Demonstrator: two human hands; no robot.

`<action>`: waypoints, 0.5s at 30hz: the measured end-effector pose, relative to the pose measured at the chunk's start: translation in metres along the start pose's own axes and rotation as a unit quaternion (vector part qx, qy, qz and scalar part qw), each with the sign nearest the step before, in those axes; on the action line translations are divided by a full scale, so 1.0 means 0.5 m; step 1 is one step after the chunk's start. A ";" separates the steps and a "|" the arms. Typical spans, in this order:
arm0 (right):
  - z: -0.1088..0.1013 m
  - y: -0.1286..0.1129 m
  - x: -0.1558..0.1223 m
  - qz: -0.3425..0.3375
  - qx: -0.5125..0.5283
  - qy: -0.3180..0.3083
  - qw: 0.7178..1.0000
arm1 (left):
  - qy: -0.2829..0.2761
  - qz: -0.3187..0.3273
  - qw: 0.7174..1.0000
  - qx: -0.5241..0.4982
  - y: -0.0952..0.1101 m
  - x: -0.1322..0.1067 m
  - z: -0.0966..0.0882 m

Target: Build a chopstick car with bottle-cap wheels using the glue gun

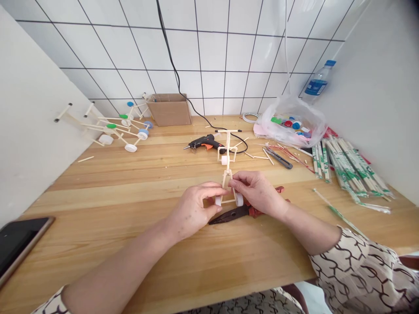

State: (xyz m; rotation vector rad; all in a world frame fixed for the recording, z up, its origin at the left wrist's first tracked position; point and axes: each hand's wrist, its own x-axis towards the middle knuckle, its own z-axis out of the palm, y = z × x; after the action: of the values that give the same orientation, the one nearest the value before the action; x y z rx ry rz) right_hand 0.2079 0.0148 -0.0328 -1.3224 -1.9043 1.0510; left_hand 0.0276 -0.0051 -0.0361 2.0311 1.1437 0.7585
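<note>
A small vehicle model made of wooden sticks (227, 165) with white cap wheels stands on the wooden table (137, 187), its handlebar end pointing away from me. My left hand (193, 210) pinches the stick frame near the rear left wheel. On the other side, my right hand (257, 191) grips the frame and the rear right wheel (239, 199). Red-handled pliers (238, 212) lie on the table under my hands.
A black and orange glue gun (204, 142) lies behind the model, its cable running up the tiled wall. Finished stick models (118, 128) sit at the left, a cardboard box (169, 109) behind. A bag of bottle caps (290, 123), wrapped chopsticks (347, 168), a cutter (279, 159) and a phone (19, 244) are around.
</note>
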 end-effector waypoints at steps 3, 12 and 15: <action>-0.002 0.000 -0.001 0.012 0.000 -0.010 1.000 | -0.002 0.002 1.000 0.005 0.000 0.000 0.000; -0.012 -0.006 -0.001 0.013 -0.023 -0.036 0.999 | -0.005 0.003 1.000 0.017 0.008 0.002 -0.003; -0.012 -0.009 0.000 0.018 -0.019 -0.039 0.999 | -0.004 0.006 1.000 0.013 0.007 0.004 -0.002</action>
State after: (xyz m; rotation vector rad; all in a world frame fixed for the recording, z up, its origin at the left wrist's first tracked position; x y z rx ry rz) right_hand 0.2109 0.0156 -0.0258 -1.3609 -1.9725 1.1036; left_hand 0.0294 -0.0046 -0.0323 2.0635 1.1434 0.7438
